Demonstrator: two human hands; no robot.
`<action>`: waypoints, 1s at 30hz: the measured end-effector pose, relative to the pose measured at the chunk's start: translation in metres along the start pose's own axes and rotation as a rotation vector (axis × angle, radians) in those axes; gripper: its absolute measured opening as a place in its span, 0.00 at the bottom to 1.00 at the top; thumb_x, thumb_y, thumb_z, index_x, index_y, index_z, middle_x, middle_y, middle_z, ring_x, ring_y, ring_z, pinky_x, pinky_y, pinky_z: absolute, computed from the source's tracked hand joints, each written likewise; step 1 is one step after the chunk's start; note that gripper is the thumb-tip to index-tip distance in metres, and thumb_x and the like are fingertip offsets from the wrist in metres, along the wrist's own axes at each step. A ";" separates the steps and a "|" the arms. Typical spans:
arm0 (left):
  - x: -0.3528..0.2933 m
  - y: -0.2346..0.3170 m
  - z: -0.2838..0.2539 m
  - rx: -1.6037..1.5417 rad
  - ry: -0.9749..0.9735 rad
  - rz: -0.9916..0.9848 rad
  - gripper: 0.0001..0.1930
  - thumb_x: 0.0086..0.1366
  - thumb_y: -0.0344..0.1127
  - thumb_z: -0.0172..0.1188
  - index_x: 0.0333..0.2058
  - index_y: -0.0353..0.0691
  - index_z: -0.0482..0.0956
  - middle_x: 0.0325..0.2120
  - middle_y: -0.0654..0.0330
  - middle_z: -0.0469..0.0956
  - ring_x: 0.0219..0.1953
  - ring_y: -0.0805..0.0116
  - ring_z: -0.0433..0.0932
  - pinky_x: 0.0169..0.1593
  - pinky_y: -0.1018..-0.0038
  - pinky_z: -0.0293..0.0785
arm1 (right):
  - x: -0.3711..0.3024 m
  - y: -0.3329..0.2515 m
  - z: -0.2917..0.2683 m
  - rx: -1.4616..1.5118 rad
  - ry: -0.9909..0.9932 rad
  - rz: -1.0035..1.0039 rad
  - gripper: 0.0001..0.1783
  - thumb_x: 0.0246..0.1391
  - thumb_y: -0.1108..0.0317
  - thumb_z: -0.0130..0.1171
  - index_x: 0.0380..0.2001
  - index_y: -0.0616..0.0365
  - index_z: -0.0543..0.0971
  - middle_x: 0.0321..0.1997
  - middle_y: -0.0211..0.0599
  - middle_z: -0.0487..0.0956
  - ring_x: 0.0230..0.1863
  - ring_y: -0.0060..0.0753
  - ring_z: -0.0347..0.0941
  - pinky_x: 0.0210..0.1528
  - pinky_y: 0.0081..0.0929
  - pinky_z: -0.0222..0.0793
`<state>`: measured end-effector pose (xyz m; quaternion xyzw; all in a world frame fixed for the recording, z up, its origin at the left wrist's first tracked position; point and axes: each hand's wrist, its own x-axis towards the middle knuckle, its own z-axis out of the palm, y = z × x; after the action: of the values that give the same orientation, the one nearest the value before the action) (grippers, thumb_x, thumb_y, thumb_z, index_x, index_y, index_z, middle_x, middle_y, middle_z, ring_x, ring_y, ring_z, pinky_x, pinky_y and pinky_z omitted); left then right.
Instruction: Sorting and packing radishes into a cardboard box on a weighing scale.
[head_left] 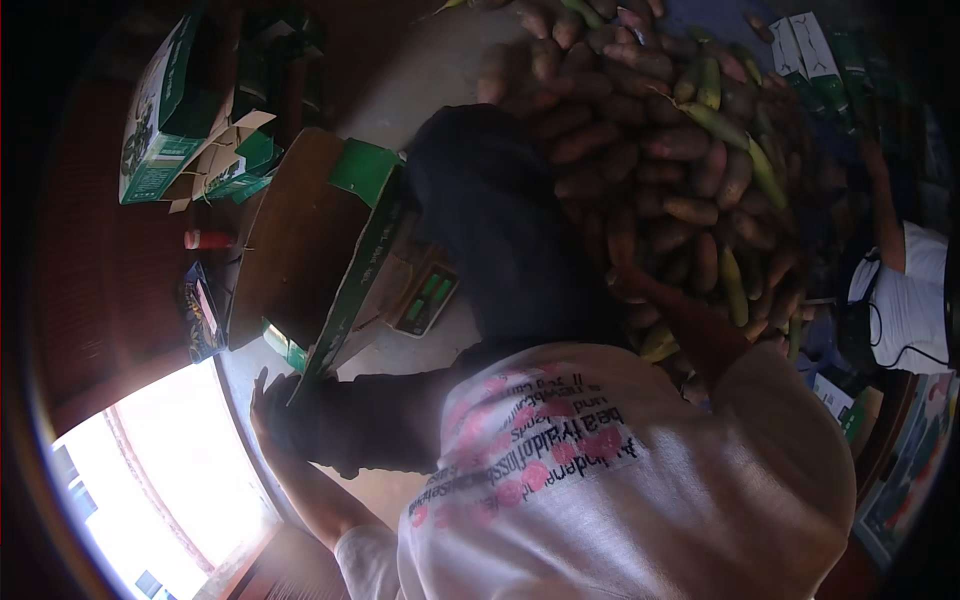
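Note:
My right hand [630, 284] reaches into a large pile of reddish-brown oblong vegetables [680, 145] that look like sweet potatoes. Its fingers are closed about the lower end of one sweet potato [621, 238]. Longer green-yellow vegetables [765, 175] lie among the brown ones. At the lower left, my left hand [265, 402] is beside my knee with its fingers stretched out, holding nothing. It is close to the near corner of an opened cardboard box [290, 225], brown inside with green flaps. A scale with a green-lit display [432, 298] sits between the box and my leg.
More green-and-white boxes [160, 125] stand at the far left, near a red container [208, 240] and a dark patterned pack [203, 315]. Another person in a white shirt [915, 300] is at the right edge. White and green cartons [805, 50] are stacked at the far right.

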<state>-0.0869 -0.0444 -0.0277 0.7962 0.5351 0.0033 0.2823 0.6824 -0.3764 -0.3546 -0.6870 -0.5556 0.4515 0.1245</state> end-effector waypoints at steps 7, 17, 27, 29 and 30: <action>-0.032 0.011 0.006 -0.341 -0.035 -0.239 0.13 0.73 0.33 0.48 0.49 0.34 0.79 0.47 0.62 0.84 0.52 0.71 0.80 0.75 0.61 0.55 | 0.000 -0.081 -0.075 -0.044 0.185 0.147 0.15 0.55 0.68 0.60 0.45 0.60 0.81 0.43 0.54 0.83 0.45 0.58 0.80 0.49 0.44 0.77; -0.012 0.083 -0.006 -1.181 -0.099 -0.829 0.17 0.75 0.42 0.42 0.51 0.42 0.77 0.48 0.67 0.81 0.57 0.76 0.73 0.78 0.56 0.45 | -0.068 -0.002 -0.121 -0.382 0.664 0.536 0.29 0.53 0.66 0.62 0.59 0.55 0.71 0.59 0.51 0.74 0.62 0.55 0.70 0.63 0.44 0.68; 0.004 0.100 -0.004 -1.081 0.074 -0.869 0.20 0.77 0.45 0.41 0.49 0.38 0.78 0.45 0.62 0.82 0.52 0.71 0.77 0.73 0.59 0.56 | -0.171 0.083 -0.122 -0.248 0.414 1.321 0.47 0.53 0.54 0.62 0.72 0.55 0.54 0.75 0.44 0.56 0.74 0.55 0.51 0.74 0.48 0.52; 0.000 0.090 -0.006 -1.059 0.172 -0.926 0.20 0.77 0.45 0.43 0.49 0.36 0.79 0.45 0.59 0.83 0.49 0.68 0.79 0.70 0.60 0.64 | -0.162 0.080 -0.118 -0.267 0.442 1.277 0.51 0.52 0.53 0.62 0.74 0.53 0.51 0.76 0.44 0.54 0.75 0.56 0.50 0.75 0.48 0.50; 0.000 0.087 -0.006 -1.072 0.247 -0.937 0.23 0.72 0.48 0.53 0.52 0.34 0.78 0.40 0.54 0.84 0.42 0.64 0.82 0.56 0.62 0.74 | -0.163 0.077 -0.120 -0.274 0.432 1.299 0.52 0.52 0.52 0.62 0.75 0.52 0.50 0.77 0.44 0.53 0.75 0.56 0.49 0.76 0.47 0.49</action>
<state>-0.0151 -0.0645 0.0168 0.2288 0.7730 0.2339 0.5435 0.8278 -0.5066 -0.2608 -0.9640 -0.0471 0.2136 -0.1510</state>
